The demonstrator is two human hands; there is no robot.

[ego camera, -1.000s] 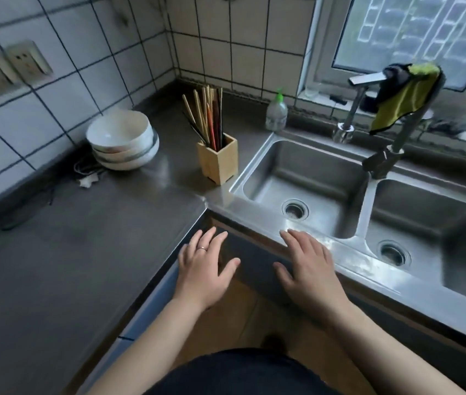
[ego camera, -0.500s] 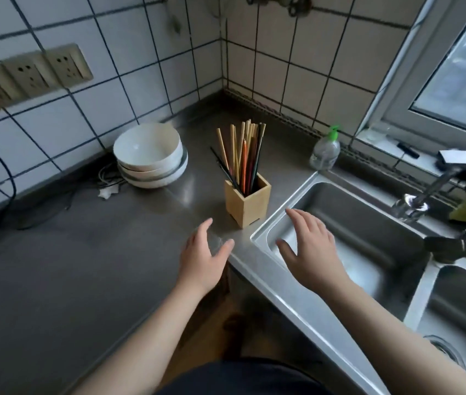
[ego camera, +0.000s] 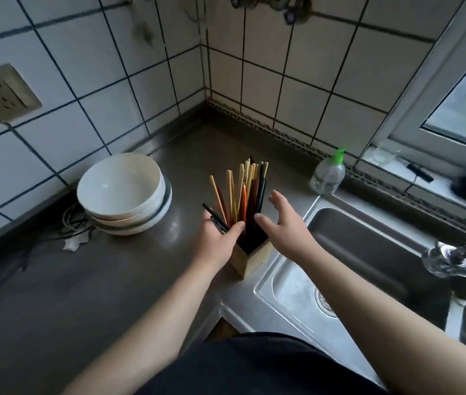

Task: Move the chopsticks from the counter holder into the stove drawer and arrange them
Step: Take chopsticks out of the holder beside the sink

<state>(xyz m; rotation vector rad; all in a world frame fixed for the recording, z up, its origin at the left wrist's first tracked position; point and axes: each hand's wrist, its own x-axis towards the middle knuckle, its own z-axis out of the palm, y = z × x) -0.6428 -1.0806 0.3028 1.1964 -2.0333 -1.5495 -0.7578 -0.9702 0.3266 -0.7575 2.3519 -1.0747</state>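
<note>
The chopsticks (ego camera: 243, 195) were seen upright in the holder (ego camera: 251, 259) on the counter (ego camera: 83, 280), between the hands. The right hand (ego camera: 286, 226) was spread beside them. The left hand (ego camera: 216, 240) was laid against them, its grip unclear.

Both forearms are stretching forward; the left hand (ego camera: 217, 241) and right hand (ego camera: 285, 227) are facing each other, fingers loosely spread.

Figure: at frame centre we see the chopsticks (ego camera: 243, 195) standing in the holder (ego camera: 251, 259) on the counter (ego camera: 83, 280), the left hand (ego camera: 214, 240) at their left and the right hand (ego camera: 286, 226) at their right. We find the stacked bowls (ego camera: 120, 192) left of the holder, the sink (ego camera: 368, 252) at lower right, and the soap bottle (ego camera: 328, 173) behind the sink.
</note>
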